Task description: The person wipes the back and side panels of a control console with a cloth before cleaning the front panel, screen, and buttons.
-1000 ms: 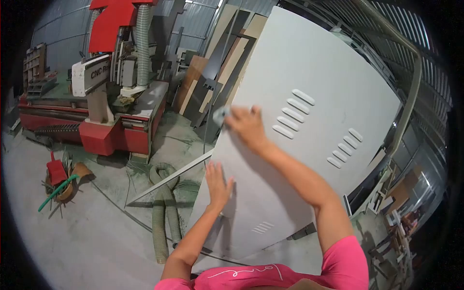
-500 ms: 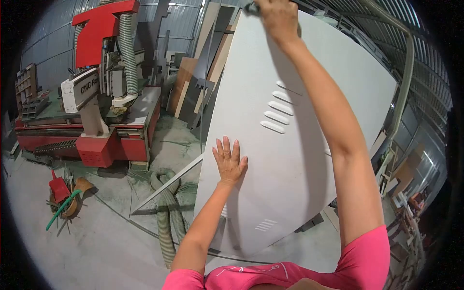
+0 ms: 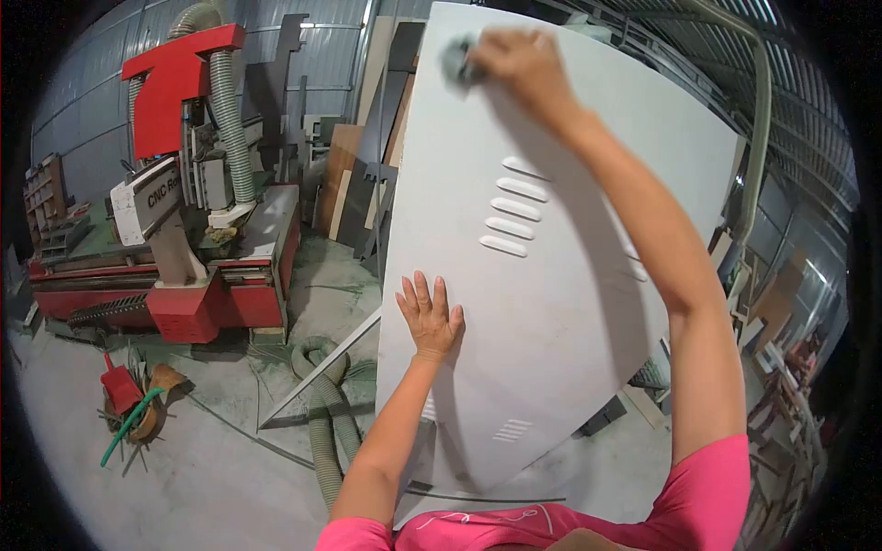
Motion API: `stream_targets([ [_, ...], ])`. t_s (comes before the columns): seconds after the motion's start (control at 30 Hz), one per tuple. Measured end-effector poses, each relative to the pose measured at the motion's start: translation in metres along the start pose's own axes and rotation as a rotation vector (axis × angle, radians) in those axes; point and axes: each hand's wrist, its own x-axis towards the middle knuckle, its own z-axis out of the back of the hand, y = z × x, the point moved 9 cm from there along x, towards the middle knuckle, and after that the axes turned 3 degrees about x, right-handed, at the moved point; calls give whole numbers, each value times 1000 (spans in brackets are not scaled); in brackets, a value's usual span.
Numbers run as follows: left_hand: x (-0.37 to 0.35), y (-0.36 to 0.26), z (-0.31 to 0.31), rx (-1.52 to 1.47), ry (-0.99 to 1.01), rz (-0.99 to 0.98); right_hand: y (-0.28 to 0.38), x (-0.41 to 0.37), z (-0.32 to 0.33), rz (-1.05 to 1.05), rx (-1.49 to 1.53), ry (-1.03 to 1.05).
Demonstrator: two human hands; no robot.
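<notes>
A large white panel (image 3: pixel 551 321) leans upright before me, with raised louvre slots (image 3: pixel 514 209) in its upper part and smaller ones near the bottom. My left hand (image 3: pixel 429 317) lies flat against its left side, fingers spread. High up, close to the panel's top edge, my right hand (image 3: pixel 525 73) grips a small dark grey-green pad (image 3: pixel 459 62) at the panel's face. Motion blurs both hand and pad, so its exact kind is hidden.
Left stands a red and white CNC router (image 3: pixel 184 184) with grey hoses. A ribbed hose (image 3: pixel 329 413) and a metal strip (image 3: pixel 322 367) lie by the panel's foot. A red dustpan (image 3: pixel 120 384) is on the floor. Boards (image 3: pixel 342 179) lean behind; timber scraps (image 3: pixel 781 386) are stacked right.
My right hand has moved the pad down from the panel's top edge. My left hand remains flat on the panel. The whole view has shifted slightly.
</notes>
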Motion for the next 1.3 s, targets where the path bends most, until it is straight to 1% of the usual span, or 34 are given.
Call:
stream_targets([
  [0.03,-1,1,0,3,-5,2,-30,12,5,-85,-7,-29],
  [0.1,0,0,-1,2,3,3,-60,24,18,-205,-60,-71],
  [0.13,0,1,0,3,2,6,-68,23,12,-293,-7,33],
  [0.17,1,1,1,3,0,7,-62,18,13,-291,-7,33],
  [0.23,1,0,3,-1,-1,8,-25,-3,8,-113,89,0],
  [0.3,1,0,4,-6,-6,7,30,-31,9,0,121,57],
  [0.37,0,-1,4,-13,-9,-2,74,-59,17,162,268,92],
  [0.43,1,-1,3,-4,-10,4,69,-65,24,176,255,101],
  [0.47,2,0,2,-10,-10,0,65,-69,28,188,256,115],
  [0.53,0,0,2,3,-8,10,12,-59,28,61,185,56],
  [0.57,-2,-1,1,-2,0,11,-16,-53,32,-28,98,17],
  [0.63,0,1,1,-11,-19,19,-63,-41,36,-138,-41,-38],
  [0.7,-1,2,-1,-10,-13,17,-87,-33,43,-237,-70,3],
  [0.73,-2,2,-1,-8,-18,16,-86,-36,43,-239,-72,6],
  [0.8,-3,4,-3,-15,-12,15,-75,-41,41,-205,-33,-3],
  [0.83,-3,4,-3,-17,-9,16,-57,-46,44,-149,-20,-21],
  [0.9,-3,3,-1,-19,-13,14,-18,-67,46,-108,53,86],
  [0.97,-2,2,0,-20,-21,6,16,-93,48,-13,143,119],
  [1.03,-1,1,1,-18,-23,7,34,-106,53,48,143,170],
  [1.1,1,-1,1,-7,-22,-1,16,-109,53,33,140,188],
  [1.17,0,-2,1,6,-10,-6,-21,-101,64,-46,49,30],
  [1.3,0,0,-1,7,-19,-12,-87,-76,72,-233,-205,-58],
])
